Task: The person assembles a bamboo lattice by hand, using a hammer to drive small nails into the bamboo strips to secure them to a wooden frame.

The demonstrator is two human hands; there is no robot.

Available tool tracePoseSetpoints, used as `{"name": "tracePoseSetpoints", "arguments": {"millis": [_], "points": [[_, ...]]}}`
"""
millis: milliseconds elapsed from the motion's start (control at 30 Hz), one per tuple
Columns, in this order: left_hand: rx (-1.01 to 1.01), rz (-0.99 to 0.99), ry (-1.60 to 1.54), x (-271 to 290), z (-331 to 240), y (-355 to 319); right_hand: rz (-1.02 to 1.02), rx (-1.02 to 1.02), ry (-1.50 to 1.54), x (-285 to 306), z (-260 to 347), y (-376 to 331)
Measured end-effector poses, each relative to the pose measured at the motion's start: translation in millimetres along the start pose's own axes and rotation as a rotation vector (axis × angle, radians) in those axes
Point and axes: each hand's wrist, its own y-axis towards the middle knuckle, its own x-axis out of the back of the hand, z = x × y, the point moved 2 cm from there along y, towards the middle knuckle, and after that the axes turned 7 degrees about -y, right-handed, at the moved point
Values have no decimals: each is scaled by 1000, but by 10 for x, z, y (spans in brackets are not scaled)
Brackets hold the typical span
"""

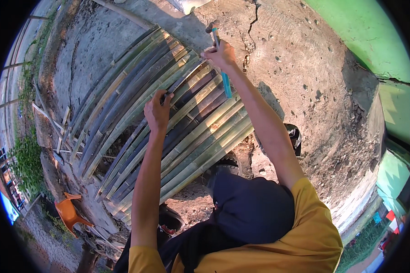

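Observation:
My right hand (223,55) is closed around a hammer (226,85) with a teal handle, its dark head pointing away from me. That hand's fingertips are close to the far end of a row of split bamboo slats (205,129). Lower and to the left, my left hand (157,111) pinches the edge of one bamboo slat (183,81) in the middle of the row. This slat appears slightly raised above its neighbours. The slats lie side by side, slanting from lower left to upper right, some greenish and others dark.
Rough, cracked concrete ground (300,77) spreads to the right, up to a green wall (373,34). An orange plastic chair (70,214) lies at the lower left, near a leafy bush (27,166). A pole (123,13) lies beyond the slats.

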Motion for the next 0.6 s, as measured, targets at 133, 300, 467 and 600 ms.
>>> {"name": "tracePoseSetpoints", "arguments": {"millis": [133, 300, 467, 600], "points": [[11, -13, -75, -3, 7, 5, 2, -9, 14, 16, 23, -13], [0, -27, -97, -3, 12, 16, 15, 5, 28, 20, 18, -22], [11, -32, -106, -28, -34, 16, -8, 32, -36, 33, 17, -3], [-57, -71, -76, -12, -60, -9, -27, 37, -21, 6, 7, -26]]}}
